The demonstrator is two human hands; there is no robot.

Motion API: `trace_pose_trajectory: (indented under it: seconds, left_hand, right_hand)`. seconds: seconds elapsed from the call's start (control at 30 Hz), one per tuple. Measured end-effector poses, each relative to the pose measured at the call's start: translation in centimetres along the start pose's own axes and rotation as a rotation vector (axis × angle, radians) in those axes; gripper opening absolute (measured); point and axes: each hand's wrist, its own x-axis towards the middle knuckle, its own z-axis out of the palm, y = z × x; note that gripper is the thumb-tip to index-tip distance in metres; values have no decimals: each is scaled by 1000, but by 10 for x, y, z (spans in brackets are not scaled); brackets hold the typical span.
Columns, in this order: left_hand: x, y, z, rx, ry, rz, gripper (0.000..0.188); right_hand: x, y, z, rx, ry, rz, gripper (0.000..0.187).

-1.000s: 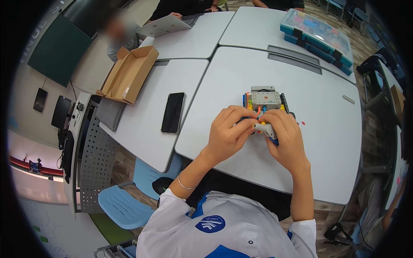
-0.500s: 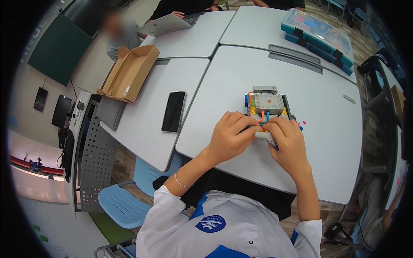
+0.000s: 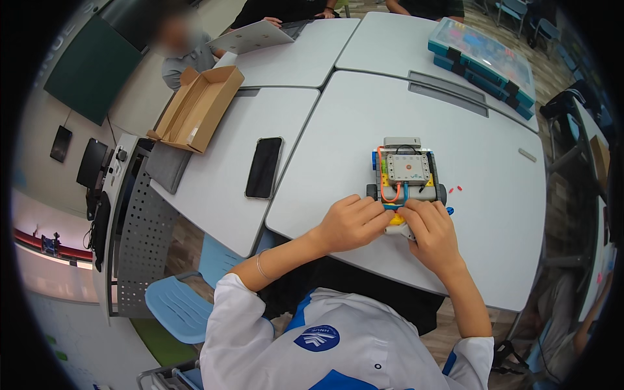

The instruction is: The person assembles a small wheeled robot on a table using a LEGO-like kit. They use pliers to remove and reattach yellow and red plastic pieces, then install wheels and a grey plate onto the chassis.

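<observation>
A small wheeled robot (image 3: 409, 168) built from plastic parts stands on the white table in front of me, with a grey control box on top, black wheels and orange and blue cables. At its near end, my left hand (image 3: 354, 224) is closed, fingertips pinching the build beside a blue piece. From the other side my right hand (image 3: 432, 234) grips the same end, its fingers bent over the parts. Yellow pieces (image 3: 396, 220) and a light grey rounded part (image 3: 395, 231) show between the hands. What lies right under the fingertips is hidden.
Small red pins (image 3: 459, 188) and a blue piece (image 3: 450, 210) lie right of the robot. Left are a phone (image 3: 264, 168) and an open cardboard box (image 3: 198, 110). Teal parts cases (image 3: 482, 62) are stacked at the back right. People sit across the table by a laptop (image 3: 252, 38).
Both hands have shifted a little toward me, lower in the picture. More of the robot now shows, including its wheels and the yellow pieces at its near end.
</observation>
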Motion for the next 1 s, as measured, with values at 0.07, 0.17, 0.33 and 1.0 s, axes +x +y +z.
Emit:
trace_pose_trajectory:
  seconds: [0.07,0.17,0.33,1.0]
  left_hand:
    - [-1,7,-5,-77,-18,-127,20]
    - [-9,24,-12,-260,-216,-441,10]
    - [-16,34,-7,-1176,-376,-985,24]
    - [-5,29,16,-2071,-152,-1448,25]
  right_hand:
    - [-2,2,1,6,-10,-9,36]
    - [-4,3,2,14,-22,-13,37]
    - [-7,1,2,36,-50,6,42]
    - [-10,5,5,-107,-69,-75,31]
